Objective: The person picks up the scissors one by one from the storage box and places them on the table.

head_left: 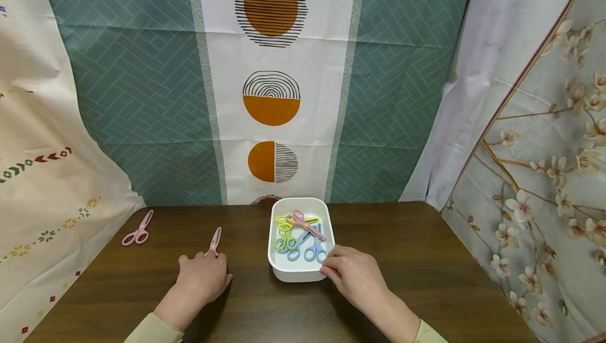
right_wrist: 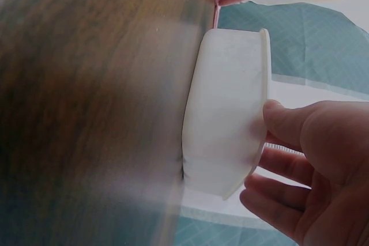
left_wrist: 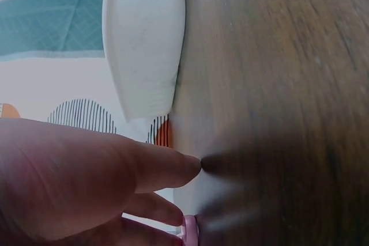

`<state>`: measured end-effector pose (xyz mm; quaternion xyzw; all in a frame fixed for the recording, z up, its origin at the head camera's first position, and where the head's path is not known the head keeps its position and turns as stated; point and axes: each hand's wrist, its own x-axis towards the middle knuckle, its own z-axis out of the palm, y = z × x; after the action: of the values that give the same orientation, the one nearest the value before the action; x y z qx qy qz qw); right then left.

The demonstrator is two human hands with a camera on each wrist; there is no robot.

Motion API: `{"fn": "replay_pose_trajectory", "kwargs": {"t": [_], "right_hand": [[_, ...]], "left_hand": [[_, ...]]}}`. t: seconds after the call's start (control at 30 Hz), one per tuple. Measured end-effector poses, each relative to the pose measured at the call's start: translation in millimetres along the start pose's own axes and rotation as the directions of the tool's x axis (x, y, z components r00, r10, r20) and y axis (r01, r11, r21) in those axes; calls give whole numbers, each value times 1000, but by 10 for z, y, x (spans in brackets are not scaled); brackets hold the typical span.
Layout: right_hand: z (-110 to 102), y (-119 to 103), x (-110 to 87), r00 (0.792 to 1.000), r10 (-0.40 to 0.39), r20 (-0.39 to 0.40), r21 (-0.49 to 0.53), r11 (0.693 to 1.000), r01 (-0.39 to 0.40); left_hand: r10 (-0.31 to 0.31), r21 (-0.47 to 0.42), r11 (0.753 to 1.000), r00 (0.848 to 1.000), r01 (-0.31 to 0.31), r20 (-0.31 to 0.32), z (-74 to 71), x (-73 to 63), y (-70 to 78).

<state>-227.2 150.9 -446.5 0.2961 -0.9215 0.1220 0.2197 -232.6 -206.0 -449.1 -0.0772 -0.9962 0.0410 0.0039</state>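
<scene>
Right hand (head_left: 356, 274): pinching box (head_left: 297, 275). Left hand (head_left: 202, 278): at scissors (head_left: 215, 240), whether gripping I cannot tell; likely light, stiff, best held by loops (left_wrist: 191, 232).

A white, round-cornered tray (head_left: 299, 276) stands upright, its near right corner pinched by the right hand (head_left: 355, 273). Inside overlap small scissors: 1 pink pair (head_left: 306, 224) slants on top, over yellow (head_left: 285, 224), green (head_left: 287, 236) and blue pairs (head_left: 317, 240). Left of the tray, the left hand (head_left: 202, 276) grips pink scissors (head_left: 215, 239), tips pointing away; farther left lies 1 more pink pair, closed (head_left: 138, 232).
</scene>
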Motion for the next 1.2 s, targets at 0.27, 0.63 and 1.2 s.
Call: {"fn": "replay_pose_trajectory", "kwargs": {"t": [0.27,0.63,1.2], "right_hand": [[-3,-6,-6,1000,-24,-20,1,1000,24],[17,7,-7,999,-33,-42,0,999,33],[-3,-5,-4,999,-23,-23,5,1000,24]], "left_hand": [[11,44,999,999,-10,-36,-20,-32,12],[-3,24,1000,1000,4,-28,-21,-23,41],[-8,4,1000,998,8,-62,0,29,-69]]}}
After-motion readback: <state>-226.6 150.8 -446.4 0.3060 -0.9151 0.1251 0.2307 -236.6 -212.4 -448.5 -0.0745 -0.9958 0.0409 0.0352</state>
